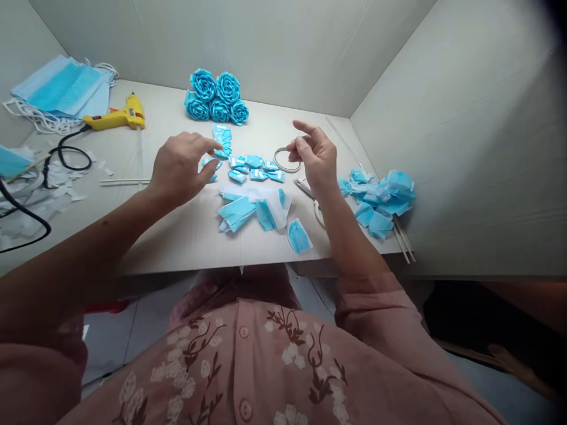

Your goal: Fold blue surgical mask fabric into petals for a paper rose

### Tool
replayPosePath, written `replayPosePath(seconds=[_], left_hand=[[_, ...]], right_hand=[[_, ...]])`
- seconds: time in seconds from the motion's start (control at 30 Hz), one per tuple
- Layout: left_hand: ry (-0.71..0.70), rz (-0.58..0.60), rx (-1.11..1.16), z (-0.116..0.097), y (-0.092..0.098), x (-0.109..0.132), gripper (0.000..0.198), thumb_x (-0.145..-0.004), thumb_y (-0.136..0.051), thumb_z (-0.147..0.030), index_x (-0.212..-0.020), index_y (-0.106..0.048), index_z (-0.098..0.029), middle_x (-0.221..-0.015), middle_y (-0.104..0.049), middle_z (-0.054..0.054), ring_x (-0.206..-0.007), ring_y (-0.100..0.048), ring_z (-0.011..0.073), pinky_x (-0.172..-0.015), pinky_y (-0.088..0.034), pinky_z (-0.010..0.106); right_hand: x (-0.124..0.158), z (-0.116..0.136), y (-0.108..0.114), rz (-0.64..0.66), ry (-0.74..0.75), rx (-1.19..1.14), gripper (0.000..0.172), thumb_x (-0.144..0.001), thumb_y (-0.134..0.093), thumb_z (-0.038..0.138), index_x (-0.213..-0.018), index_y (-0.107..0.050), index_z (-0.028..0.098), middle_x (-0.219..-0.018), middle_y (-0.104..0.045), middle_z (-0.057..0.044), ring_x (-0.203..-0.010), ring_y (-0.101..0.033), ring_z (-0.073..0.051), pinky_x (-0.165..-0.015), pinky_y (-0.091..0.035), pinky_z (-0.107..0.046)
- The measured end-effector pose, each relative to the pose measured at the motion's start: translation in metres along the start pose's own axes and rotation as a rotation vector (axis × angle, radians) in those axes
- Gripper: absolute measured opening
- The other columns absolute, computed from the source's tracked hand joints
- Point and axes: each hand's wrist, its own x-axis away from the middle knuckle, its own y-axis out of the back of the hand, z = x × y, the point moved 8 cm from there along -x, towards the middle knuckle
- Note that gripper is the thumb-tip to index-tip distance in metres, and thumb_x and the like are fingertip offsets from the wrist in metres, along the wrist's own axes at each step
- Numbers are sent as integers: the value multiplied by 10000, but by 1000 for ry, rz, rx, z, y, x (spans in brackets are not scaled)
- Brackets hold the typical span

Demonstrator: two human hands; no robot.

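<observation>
My left hand (179, 167) hovers over the table (186, 236) with its fingers pinched together near a small blue folded piece (221, 141); what it pinches is too small to make out. My right hand (314, 156) is raised beside a grey tape roll (286, 160), its thumb and fingers curled at the roll's edge and the index finger pointing up. Between the hands lie several small blue folded pieces (254, 168). Larger blue cut pieces (248, 212) lie nearer the table's front edge.
Several finished blue fabric roses (216, 97) sit at the back. A yellow glue gun (117, 117) with a black cord and a stack of blue face masks (62, 88) lie at the left. Scissors (310, 198) lie under my right wrist. A heap of blue scraps (381, 198) and thin sticks lie at the right.
</observation>
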Motion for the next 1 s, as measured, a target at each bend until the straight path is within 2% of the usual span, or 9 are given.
replayPosePath(seconds=[0.13,0.2,0.33,0.43,0.57,0.67,0.8,0.9,1.0], left_hand=[[-139,114,24,-30,-15,10,296,-985,-518,-401,-1077,-752,-246,-1175,-784,95,-1143,-675,334,-1025,-442,484],[-210,173,23,-42,-24,15,307,-991,-500,-402,-1051,-757,-243,-1169,-793,89,-1148,-688,329,-1011,-456,463],[-276,249,69,-58,-44,23,343,-974,-538,-401,-1158,-746,-199,-1182,-797,132,-1162,-696,348,-1019,-477,472],[-264,302,108,-64,-60,27,464,-946,-585,-367,-1369,-652,-188,-1236,-787,139,-1182,-689,345,-1020,-489,472],[-264,370,108,-64,-76,31,605,-916,-600,-274,-1508,-530,-170,-1233,-786,133,-1175,-687,331,-1012,-494,452],[-266,404,92,-62,-81,33,566,-923,-589,-251,-1483,-552,-180,-1238,-783,133,-1170,-687,324,-1001,-493,432],[-254,442,105,-62,-82,31,499,-946,-586,-320,-1430,-607,-203,-1214,-783,130,-1152,-683,326,-983,-490,424],[-251,490,184,-70,-84,28,474,-980,-544,-361,-1431,-610,-229,-1215,-788,107,-1127,-686,300,-988,-482,409],[-275,541,288,-83,-87,24,496,-1007,-504,-380,-1474,-589,-237,-1236,-789,103,-1137,-692,281,-998,-483,397]], right_hand=[[42,43,2,156,98,336,405,-1049,-564,428,-1399,-687,266,-883,-744,-16,-778,-654,-173,-811,-565,-351],[65,51,-8,251,119,545,460,-1027,-603,401,-1468,-645,274,-903,-759,-19,-793,-650,-192,-793,-535,-349],[99,45,-38,349,100,883,703,-962,-726,468,-1593,-538,220,-1026,-785,-93,-961,-667,-280,-780,-501,-348],[107,32,-53,378,79,974,703,-966,-731,384,-1612,-519,207,-1071,-784,-123,-1018,-657,-297,-763,-491,-339],[99,17,-31,278,4,728,665,-968,-667,255,-1613,-508,277,-952,-769,-36,-842,-644,-214,-730,-493,-312],[87,7,8,151,-61,400,698,-916,-732,332,-1582,-530,290,-839,-717,16,-709,-581,-171,-720,-510,-322],[72,-14,53,0,-175,62,669,-896,-751,457,-1518,-567,293,-785,-668,16,-631,-500,-154,-622,-479,-321],[62,-32,70,-104,-265,-146,636,-868,-765,503,-1450,-602,304,-793,-639,17,-630,-498,-140,-590,-454,-295],[52,-44,70,-161,-329,-309,632,-801,-818,515,-1373,-639,314,-822,-629,25,-652,-532,-130,-598,-476,-281]])
